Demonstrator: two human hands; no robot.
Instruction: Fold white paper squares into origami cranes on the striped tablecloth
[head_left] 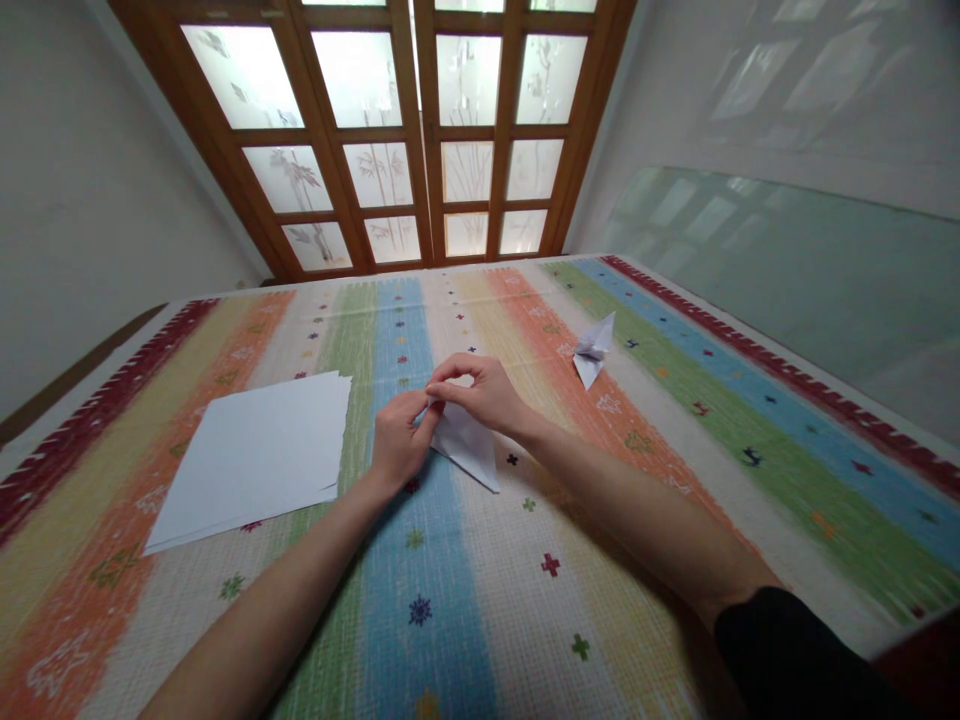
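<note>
A folded piece of white paper (466, 446) lies slanted on the striped tablecloth, its pointed corner towards me. My left hand (401, 435) is closed on its far left end, thumb and fingers pinched together. From the right, my right hand (484, 390) pinches the same end, its fingertips touching those of my left hand. The fingers cover the far part of the paper, so the fold there is hidden. Farther off to the right stands a folded paper crane (594, 350), apart from both hands.
A stack of white paper sheets (251, 450) lies to the left of my hands. The striped tablecloth (450, 600) covers the table. Beyond its far edge are wooden doors (424, 135) with frosted panes, and a pale glass panel (787, 260) runs along the right wall.
</note>
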